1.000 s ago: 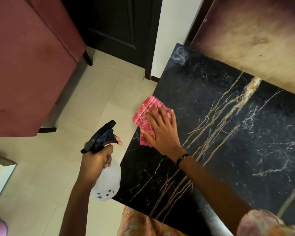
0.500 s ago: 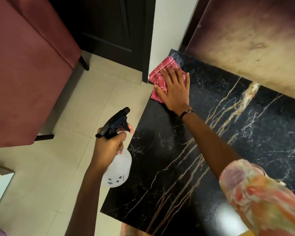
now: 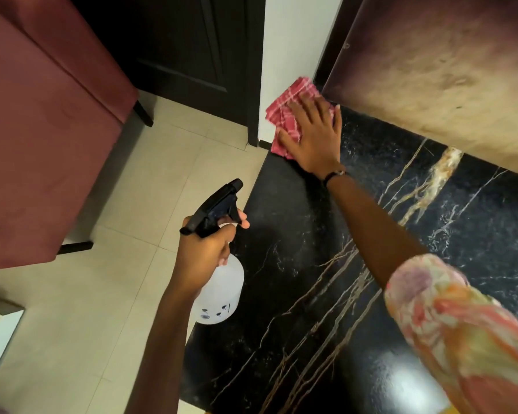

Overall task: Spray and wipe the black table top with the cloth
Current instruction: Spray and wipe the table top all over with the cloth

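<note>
**Wiping the far corner, sprayer parked**

At left, maroon upholstered chair over pale floor tiles, clear of the work. Next, left hand wrapped tight round the neck of a white spray bottle, one finger on the black trigger, held beside the bench's near-left edge, likely kept ready for another spritz. Further right, right hand spread flat, fingers extended, pressing the red checked cloth onto the far-left corner of the black marble bench; open palm for broad pressure. Rightmost, brown wall panel bordering the top.
</note>
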### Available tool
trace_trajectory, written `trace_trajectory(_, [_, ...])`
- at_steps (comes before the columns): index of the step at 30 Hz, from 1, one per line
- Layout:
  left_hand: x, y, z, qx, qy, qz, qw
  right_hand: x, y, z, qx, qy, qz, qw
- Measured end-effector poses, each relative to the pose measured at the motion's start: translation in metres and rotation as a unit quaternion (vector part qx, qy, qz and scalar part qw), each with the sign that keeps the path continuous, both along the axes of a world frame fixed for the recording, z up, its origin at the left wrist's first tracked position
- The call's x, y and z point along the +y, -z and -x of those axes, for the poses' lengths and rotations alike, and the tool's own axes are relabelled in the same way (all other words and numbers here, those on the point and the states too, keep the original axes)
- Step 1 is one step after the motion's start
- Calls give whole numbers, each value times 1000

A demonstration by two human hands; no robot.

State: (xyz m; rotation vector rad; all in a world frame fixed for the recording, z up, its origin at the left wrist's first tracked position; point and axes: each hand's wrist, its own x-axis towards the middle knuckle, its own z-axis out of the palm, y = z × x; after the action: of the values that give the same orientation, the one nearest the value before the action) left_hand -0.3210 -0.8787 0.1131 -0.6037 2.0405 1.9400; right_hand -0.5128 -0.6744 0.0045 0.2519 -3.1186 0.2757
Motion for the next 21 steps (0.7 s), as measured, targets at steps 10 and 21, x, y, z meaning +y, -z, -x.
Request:
trace_trajectory(10, [-6,11,-13,-51,-38,35,997,-4,-6,69,-14,19,-26,999])
trace_trajectory(21, [-4,4,-14,-48,-33,52,997,13,-1,36,7,-42,28,999])
